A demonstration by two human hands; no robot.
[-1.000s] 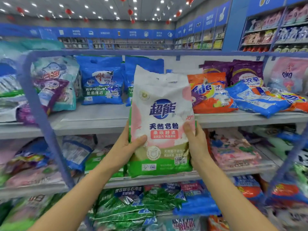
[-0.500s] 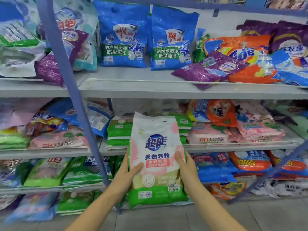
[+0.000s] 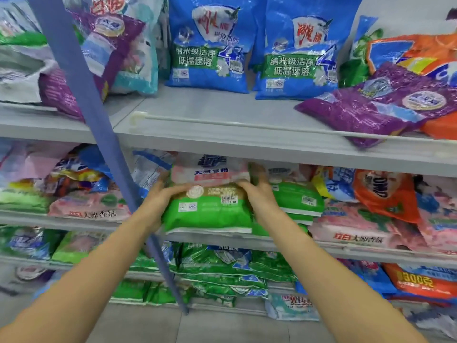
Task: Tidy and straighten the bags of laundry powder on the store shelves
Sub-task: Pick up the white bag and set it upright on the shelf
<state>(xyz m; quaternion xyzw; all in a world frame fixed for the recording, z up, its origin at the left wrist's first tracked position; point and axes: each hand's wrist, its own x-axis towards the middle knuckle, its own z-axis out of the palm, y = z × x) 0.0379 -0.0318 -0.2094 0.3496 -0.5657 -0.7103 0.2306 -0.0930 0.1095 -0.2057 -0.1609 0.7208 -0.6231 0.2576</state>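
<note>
in the head view the left hand [image 3: 158, 197] and right hand [image 3: 260, 198] grip the white-and-green laundry powder bag [image 3: 210, 211] by its sides, fingers curled round it, flat on the middle shelf [image 3: 358, 251], a matching bag [image 3: 298, 200] touching at its 3 o'clock.

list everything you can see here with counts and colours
held bag: one, white-pink-green, middle shelf front
blue bags: two, blue, upright on top shelf
flat purple bag: one, purple, top shelf right
orange bags: at least two, orange, top and middle shelves, right
green bags: several, green, below the middle shelf
post: one, blue, slanting at left
left hand: one, grips held bag's left side
right hand: one, grips its right side
</note>
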